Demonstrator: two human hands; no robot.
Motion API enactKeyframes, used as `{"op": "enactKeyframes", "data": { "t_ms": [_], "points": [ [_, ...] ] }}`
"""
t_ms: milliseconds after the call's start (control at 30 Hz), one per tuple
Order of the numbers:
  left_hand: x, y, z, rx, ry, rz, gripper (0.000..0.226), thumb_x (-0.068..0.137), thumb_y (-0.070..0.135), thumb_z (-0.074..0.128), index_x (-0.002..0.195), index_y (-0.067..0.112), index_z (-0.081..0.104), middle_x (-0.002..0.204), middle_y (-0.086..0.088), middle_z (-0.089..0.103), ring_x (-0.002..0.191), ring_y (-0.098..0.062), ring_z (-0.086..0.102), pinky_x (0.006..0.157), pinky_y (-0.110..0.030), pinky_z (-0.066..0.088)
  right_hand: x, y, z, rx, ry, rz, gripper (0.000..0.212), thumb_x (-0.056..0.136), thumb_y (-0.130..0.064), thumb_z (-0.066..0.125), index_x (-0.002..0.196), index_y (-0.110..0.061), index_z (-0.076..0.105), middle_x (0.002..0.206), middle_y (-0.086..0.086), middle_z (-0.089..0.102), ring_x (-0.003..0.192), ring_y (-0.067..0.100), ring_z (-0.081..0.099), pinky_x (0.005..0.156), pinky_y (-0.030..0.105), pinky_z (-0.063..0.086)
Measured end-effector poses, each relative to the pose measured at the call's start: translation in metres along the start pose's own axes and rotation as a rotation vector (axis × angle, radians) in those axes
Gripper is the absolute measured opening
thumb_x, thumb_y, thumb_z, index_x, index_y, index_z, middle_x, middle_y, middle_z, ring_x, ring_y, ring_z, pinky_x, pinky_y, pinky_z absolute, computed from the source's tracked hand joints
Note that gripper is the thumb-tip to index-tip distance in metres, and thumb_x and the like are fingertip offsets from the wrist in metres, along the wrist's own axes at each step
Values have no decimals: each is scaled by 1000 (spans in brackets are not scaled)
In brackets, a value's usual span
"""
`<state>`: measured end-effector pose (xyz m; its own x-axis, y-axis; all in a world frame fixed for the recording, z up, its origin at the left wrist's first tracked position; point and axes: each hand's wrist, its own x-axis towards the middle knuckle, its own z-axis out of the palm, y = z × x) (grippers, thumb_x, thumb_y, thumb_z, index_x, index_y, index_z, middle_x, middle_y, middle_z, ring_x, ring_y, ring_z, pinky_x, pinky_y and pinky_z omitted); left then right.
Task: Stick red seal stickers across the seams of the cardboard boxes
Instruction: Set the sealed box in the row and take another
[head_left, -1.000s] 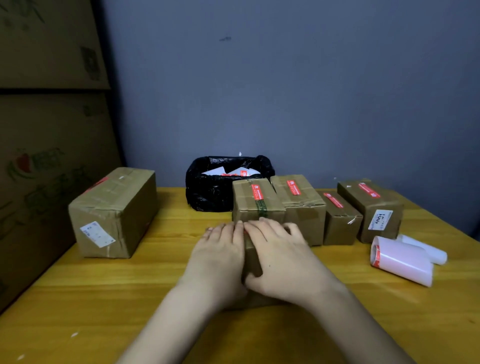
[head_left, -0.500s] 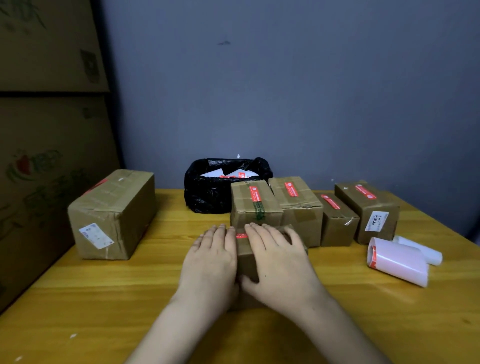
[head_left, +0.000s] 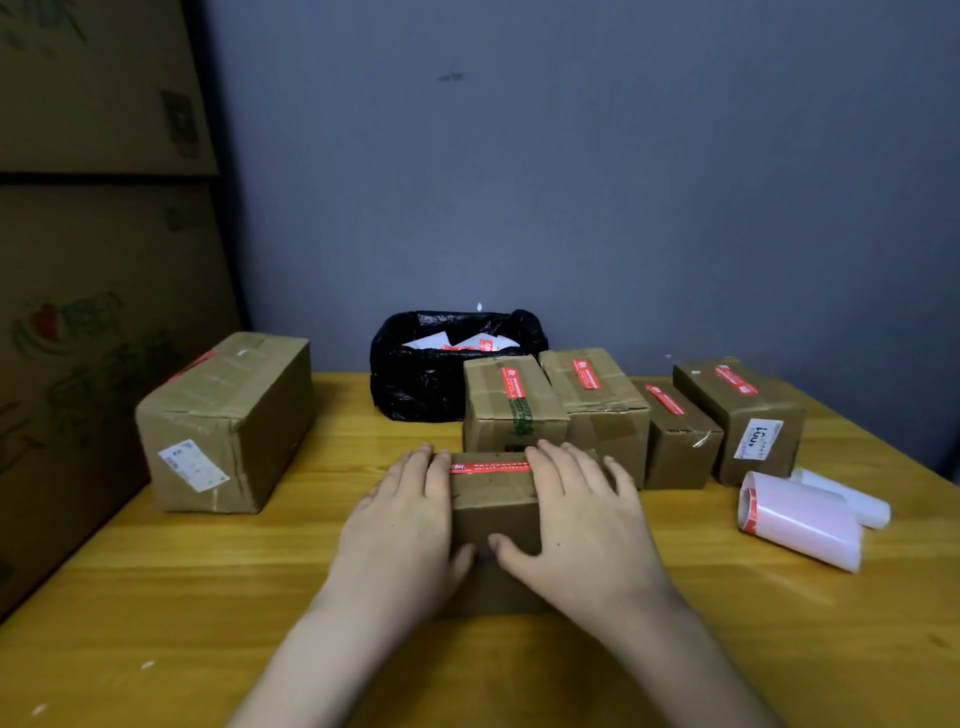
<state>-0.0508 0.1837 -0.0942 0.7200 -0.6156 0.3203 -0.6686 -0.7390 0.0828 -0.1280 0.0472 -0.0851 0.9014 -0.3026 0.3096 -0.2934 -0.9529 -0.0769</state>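
Note:
A small cardboard box (head_left: 493, 506) lies in front of me on the wooden table (head_left: 156, 597). A red seal sticker (head_left: 491, 466) runs across its far top edge. My left hand (head_left: 402, 525) lies flat on the box's left part, fingers straight. My right hand (head_left: 582, 525) lies flat on its right part, thumb on the top. Behind it stand several boxes with red stickers (head_left: 514, 389) on top. A roll of stickers (head_left: 795, 519) lies at the right.
A large taped box (head_left: 228, 421) stands at the left. A black bag (head_left: 415, 374) holding white backing scraps sits against the grey wall. Big cartons (head_left: 93, 260) are stacked along the left edge. A second white roll (head_left: 852, 499) lies behind the sticker roll.
My hands have slid apart from the middle of the box toward its two ends, uncovering the red sticker between them. The view has shifted slightly.

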Motion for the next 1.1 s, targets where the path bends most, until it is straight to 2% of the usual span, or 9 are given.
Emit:
{"op": "enactKeyframes", "data": {
  "t_ms": [100,200,433,500,633,767,867,967,1100],
  "points": [
    [3,-10,1,-134,-30,34,81,90,52,50,151,22,6,157,6,7,144,-13,14,116,-26,21,0,10,-1,7,-27,-18,77,87,-68,36,151,-31,16,158,-11,17,146,14,11,118,43,14],
    [5,-26,6,-428,-77,43,74,87,47,59,147,31,19,151,14,12,137,-7,26,110,-21,29,0,15,-2,75,-25,2,76,89,-66,39,151,-31,13,158,-12,14,146,10,7,116,36,19],
    [0,-45,20,-886,-139,36,72,72,50,73,129,60,31,138,20,41,122,1,47,101,-28,45,0,29,-6,246,-31,7,76,91,-60,46,152,-26,19,157,-14,18,144,4,11,115,27,21],
    [-3,-46,19,-946,-95,33,72,69,48,76,129,57,38,134,23,45,120,1,49,97,-23,48,0,34,-8,299,-25,-2,74,89,-59,50,151,-27,22,154,-17,21,142,1,14,112,25,24],
    [-8,-48,7,-1086,-13,25,72,72,16,80,131,39,48,129,19,52,113,5,54,83,-13,50,-2,38,-15,431,8,-65,64,88,-51,58,144,-33,33,143,-24,30,126,-11,20,102,15,25],
    [-15,-57,-15,-1167,49,13,70,66,20,76,129,39,51,119,22,58,109,5,56,78,-16,53,4,32,-24,633,139,-111,49,84,-39,67,129,-36,48,129,-31,36,119,-18,28,93,-1,20],
    [-20,-67,-35,-1163,69,26,66,69,21,72,127,41,50,113,32,57,111,10,52,75,-11,51,14,21,-30,786,267,-101,54,80,-32,74,125,-39,46,124,-30,39,113,-26,32,89,-7,20],
    [-22,-71,-52,-1122,129,21,66,68,22,72,126,41,47,109,34,56,107,15,51,75,-10,50,28,6,-36,886,348,-78,63,80,-32,74,133,-34,40,129,-22,42,116,-16,37,95,1,27],
    [-25,-76,-62,-1067,328,-41,77,62,36,79,129,44,41,120,24,50,109,9,53,79,-21,52,52,-18,-39,931,277,-93,63,88,-39,65,142,-32,33,144,-12,41,131,8,38,109,33,35]
  ]
}}
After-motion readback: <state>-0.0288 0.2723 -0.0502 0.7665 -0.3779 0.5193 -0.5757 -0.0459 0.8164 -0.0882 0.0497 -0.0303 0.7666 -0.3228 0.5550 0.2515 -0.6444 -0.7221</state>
